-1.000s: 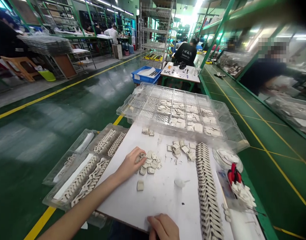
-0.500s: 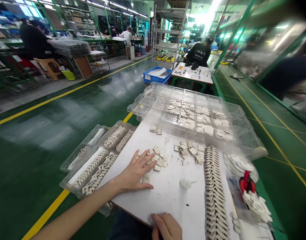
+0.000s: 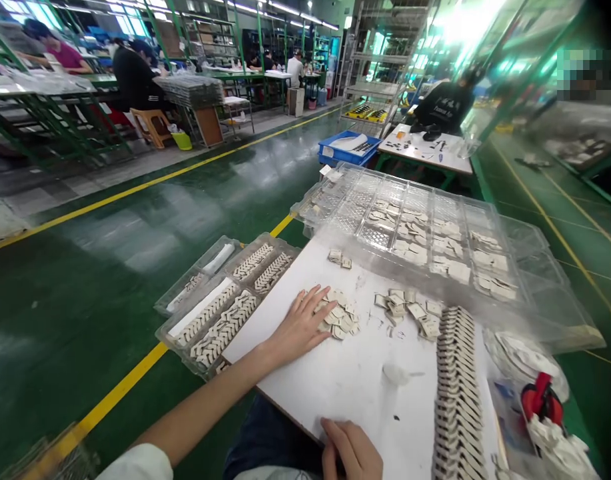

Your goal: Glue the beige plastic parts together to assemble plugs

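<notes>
My left hand (image 3: 301,328) lies palm down on the white board (image 3: 335,390), fingers spread, its fingertips at the left edge of a loose pile of flat whitish pieces (image 3: 341,318). At the board's near edge rests my right hand (image 3: 352,448), fingers curled; whether anything is inside them is hidden. A second pile of pieces (image 3: 398,303) lies right of the first, and a few more pieces (image 3: 339,258) sit farther back. A long interlocked row of pieces (image 3: 458,393) runs along the board's right side. Between my right hand and the piles is a small translucent item (image 3: 396,373).
A clear compartment tray (image 3: 380,237) with pieces stands behind the board. Trays (image 3: 225,300) of stacked pieces are at the left. A red and black object (image 3: 542,398) and a bag are at the right. People sit at tables in the background.
The view has turned left, so the board and trays appear farther right. My left hand's fingers are closer to each other and nearer the pile. My right hand stays at the board's near edge.
</notes>
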The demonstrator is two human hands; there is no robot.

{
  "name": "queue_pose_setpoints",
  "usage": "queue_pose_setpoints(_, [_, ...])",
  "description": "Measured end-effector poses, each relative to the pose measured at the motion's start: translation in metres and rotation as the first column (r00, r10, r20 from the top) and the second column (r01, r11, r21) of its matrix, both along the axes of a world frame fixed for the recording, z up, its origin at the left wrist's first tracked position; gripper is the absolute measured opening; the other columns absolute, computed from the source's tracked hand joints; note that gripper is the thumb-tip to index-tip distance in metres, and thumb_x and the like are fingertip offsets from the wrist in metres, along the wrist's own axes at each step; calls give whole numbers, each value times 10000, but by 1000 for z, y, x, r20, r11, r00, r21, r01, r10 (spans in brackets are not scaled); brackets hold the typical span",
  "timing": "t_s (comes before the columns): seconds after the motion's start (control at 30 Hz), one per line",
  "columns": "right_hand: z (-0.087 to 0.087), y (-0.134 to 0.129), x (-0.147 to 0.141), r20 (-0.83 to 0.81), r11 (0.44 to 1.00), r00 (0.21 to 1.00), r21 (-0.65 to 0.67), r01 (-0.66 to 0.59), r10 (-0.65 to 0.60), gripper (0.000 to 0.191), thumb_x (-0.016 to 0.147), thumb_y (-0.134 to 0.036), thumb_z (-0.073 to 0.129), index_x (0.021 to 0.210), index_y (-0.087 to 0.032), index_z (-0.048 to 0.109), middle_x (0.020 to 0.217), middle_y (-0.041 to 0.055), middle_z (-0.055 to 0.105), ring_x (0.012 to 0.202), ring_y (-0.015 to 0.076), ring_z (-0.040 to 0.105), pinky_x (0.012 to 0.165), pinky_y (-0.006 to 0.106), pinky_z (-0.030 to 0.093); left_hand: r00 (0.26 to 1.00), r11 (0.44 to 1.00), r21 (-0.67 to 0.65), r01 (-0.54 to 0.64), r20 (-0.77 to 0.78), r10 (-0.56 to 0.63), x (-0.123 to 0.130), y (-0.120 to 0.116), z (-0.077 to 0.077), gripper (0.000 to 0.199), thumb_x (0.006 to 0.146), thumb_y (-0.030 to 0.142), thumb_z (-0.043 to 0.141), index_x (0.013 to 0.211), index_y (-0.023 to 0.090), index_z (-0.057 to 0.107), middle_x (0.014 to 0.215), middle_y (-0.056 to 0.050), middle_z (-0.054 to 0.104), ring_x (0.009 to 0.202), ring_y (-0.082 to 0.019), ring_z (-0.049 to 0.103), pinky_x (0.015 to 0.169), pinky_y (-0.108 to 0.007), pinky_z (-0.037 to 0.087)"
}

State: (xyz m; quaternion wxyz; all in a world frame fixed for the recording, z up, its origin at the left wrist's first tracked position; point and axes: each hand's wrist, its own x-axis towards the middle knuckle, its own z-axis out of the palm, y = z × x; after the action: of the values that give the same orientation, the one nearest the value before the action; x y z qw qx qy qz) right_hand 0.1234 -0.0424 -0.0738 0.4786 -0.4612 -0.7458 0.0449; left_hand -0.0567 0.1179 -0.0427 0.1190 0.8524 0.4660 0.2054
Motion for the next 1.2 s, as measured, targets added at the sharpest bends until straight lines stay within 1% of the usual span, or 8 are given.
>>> queue_pose_setpoints(0.2, [7,3,-2,-22,999,999,-12,-35,35,295,876,-21,500,1054,-164,688,725,46,688,584,158,633,526,269,523,978,990,-3,-139,159,138,5,-4,13,599,1013,432,537,1555,266,345,1681,-192,291,1574,-361,268,1253,-649,264])
queue_pose_setpoints(0.4, [21,7,-2,12,998,998,-19,-55,55,292,870,-23,468,1050,-156,656,707,41,674,583,153,622,516,263,510,811,932,5,-362,495,312,21,-71,25,357,1018,264,521,1370,311,564,1475,-111,533,1383,-277,554,1107,-446,536])
queue_pose_setpoints(0.6, [22,5,-2,36,998,998,-31,-51,52,279,905,-40,455,1042,-173,658,718,36,669,599,151,609,531,267,503,883,953,100,-285,414,221,27,-122,4,296,983,171,543,1231,292,649,1311,-100,662,1252,-262,634,1097,-490,540])
queue_pose_setpoints(0.77, [10,0,4,-8,995,996,-46,-86,86,289,925,-21,490,1092,-165,676,794,59,695,674,161,642,608,278,543,843,950,164,-266,518,147,36,-128,-14,255,970,154,519,1095,259,715,1119,-80,757,1053,-219,718,1058,-481,563])
queue_pose_setpoints(0.87, [1,-3,10,-41,991,992,-45,-125,123,289,927,-14,525,1113,-164,685,825,59,707,705,156,660,649,270,555,785,916,128,-379,569,245,27,-140,-24,243,996,255,500,968,276,740,1054,-50,767,1001,-198,727,1027,-435,584])
queue_pose_setpoints(0.97, [-4,-7,15,-73,994,993,-54,-96,92,243,943,-54,551,1078,-185,706,836,45,723,710,145,684,665,249,560,573,748,12,-663,652,497,-14,-157,-42,278,1028,325,461,978,260,726,1132,-75,724,1102,-222,682,1040,-453,558])
queue_pose_setpoints(1.07, [-3,-9,19,-113,993,993,-109,-34,22,173,968,-127,563,1007,-188,719,827,37,737,696,138,700,657,230,554,195,426,-202,-882,667,719,-82,-171,-74,266,1040,368,479,1156,228,673,1304,-113,636,1258,-268,594,1092,-516,498])
queue_pose_setpoints(1.2, [4,-10,21,-100,987,995,-159,-17,1,154,975,-185,581,944,-166,731,797,33,749,663,125,704,640,197,543,-275,35,-546,-837,475,836,-154,-181,-136,403,976,380,642,1331,196,597,1380,-120,610,1177,-279,639,980,-516,563])
